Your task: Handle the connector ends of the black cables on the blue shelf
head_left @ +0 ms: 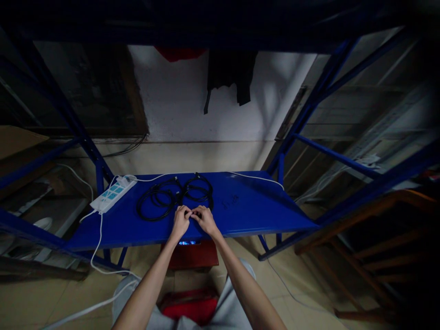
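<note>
Where left hand (180, 220) meets right hand (206, 219) — cable (161, 200) lies crosswise.

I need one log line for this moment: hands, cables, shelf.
left hand: fingers meet right hand | black cables: coiled on blue shelf, beyond hands | grip: unclear | power strip: shelf left end

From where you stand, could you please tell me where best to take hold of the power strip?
Probably the strip across its long sides at mid-length, fingers coming from above: it lies flat on the shelf, sockets up.
</note>
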`<state>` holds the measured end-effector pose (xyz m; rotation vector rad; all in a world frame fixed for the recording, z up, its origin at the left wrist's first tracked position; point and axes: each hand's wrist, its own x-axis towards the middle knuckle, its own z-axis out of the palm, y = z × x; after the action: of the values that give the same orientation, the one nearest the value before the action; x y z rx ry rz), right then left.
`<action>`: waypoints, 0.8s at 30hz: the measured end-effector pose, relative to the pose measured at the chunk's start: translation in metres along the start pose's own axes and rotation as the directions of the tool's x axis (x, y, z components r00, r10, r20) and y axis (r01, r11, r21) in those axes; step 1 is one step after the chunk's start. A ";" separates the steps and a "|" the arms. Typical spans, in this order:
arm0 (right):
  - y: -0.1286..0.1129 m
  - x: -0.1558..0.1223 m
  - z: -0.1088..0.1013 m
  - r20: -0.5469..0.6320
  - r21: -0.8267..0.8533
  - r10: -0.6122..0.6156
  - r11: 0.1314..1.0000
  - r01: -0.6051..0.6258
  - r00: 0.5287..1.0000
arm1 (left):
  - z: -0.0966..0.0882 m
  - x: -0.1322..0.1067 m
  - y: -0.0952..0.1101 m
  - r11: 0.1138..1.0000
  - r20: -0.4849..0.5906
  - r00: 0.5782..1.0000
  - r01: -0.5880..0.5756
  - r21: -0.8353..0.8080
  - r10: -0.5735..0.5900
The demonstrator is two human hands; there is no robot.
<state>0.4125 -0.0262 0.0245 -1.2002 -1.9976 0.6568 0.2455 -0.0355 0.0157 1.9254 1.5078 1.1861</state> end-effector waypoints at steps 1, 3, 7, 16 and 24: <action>0.000 0.000 0.000 -0.002 -0.001 -0.001 1.000 0.001 1.000 | 0.000 0.000 0.000 1.000 -0.002 1.000 -0.004 -0.003 0.004; 0.000 0.000 0.001 -0.005 -0.004 -0.003 1.000 0.003 1.000 | -0.001 0.000 0.001 1.000 -0.005 1.000 -0.004 -0.007 0.004; 0.000 0.002 0.002 -0.010 -0.019 -0.004 1.000 0.004 1.000 | -0.001 0.001 0.002 1.000 -0.012 1.000 -0.003 0.004 0.003; 0.006 0.006 0.008 -0.014 -0.059 -0.021 0.998 0.020 1.000 | 0.000 0.002 0.001 1.000 -0.031 1.000 -0.006 0.005 0.006; 0.002 0.007 0.008 -0.033 -0.089 -0.002 0.996 -0.001 0.999 | 0.000 0.003 0.002 0.999 -0.037 0.999 0.024 -0.023 -0.024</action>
<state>0.4052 -0.0191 0.0200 -1.2546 -2.0180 0.5492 0.2469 -0.0330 0.0181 1.8750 1.5253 1.2299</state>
